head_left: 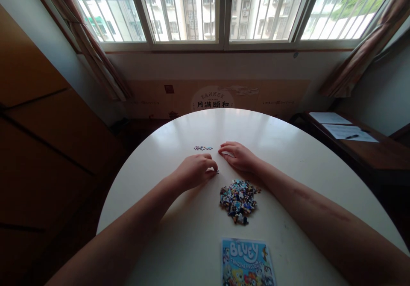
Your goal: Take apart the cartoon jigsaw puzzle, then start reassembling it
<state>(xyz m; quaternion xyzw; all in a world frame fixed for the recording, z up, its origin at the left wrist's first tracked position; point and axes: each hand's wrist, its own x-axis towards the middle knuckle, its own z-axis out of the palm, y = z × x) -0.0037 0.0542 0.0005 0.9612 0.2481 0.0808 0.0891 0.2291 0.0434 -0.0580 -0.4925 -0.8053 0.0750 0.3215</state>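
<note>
My left hand (199, 169) is over the middle of the white table, thumb and fingertips pinched on a small puzzle piece (218, 172) at the tabletop. Just beyond it lies a short row of joined puzzle pieces (203, 148). To the right, my right hand (238, 155) rests on the table with fingers loosely curved and a gap showing between them; I see nothing held there. Nearer to me, between my forearms, is a heap of loose puzzle pieces (239, 200). Below the heap lies a blue picture card (248, 262) with "Bluey" lettering, cut off by the frame's bottom edge.
The round white table (320, 166) has its curved far edge towards the windows. At the right stands a dark wooden desk (381, 155) bearing papers (349, 133) and a pen. A wooden cabinet (48, 149) is on the left, and a printed box panel (275, 100) sits beneath the windows.
</note>
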